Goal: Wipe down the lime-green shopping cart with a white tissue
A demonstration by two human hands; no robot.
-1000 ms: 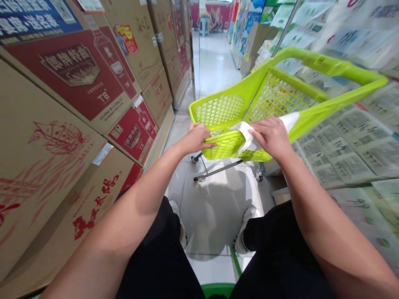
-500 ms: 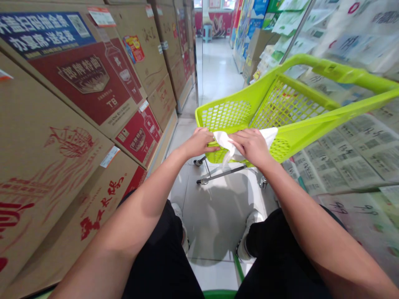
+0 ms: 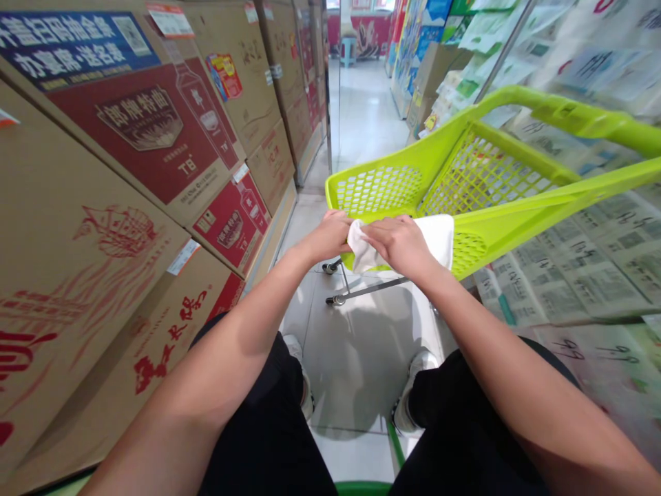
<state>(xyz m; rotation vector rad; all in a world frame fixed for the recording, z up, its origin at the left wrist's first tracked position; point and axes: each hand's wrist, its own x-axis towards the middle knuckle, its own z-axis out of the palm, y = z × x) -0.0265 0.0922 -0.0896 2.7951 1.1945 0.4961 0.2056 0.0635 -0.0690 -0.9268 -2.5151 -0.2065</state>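
Observation:
A lime-green plastic shopping cart [image 3: 496, 231] with lattice sides stands in front of me, angled to the right. My left hand [image 3: 331, 234] is closed over the rim at its near left corner; some of its fingers are hidden behind the rim and cloth. Close beside it, my right hand [image 3: 405, 242] presses a white cloth [image 3: 440, 238] onto the rim of the same side. One end of the cloth bunches up between the two hands, and the other hangs flat over the cart's side, right of my right hand.
Stacked cardboard cartons [image 3: 129, 138] line the left. Wrapped packs with handwritten prices [image 3: 578, 262] are piled on the right, behind the cart. The tiled aisle runs ahead to a blue stool [image 3: 348, 51]. A green edge [image 3: 364, 488] shows below me, between my legs.
My right hand has shifted slightly left along the rim with the cloth. The cloth's right part now hangs flatter and squarer. My left hand stays at the corner.

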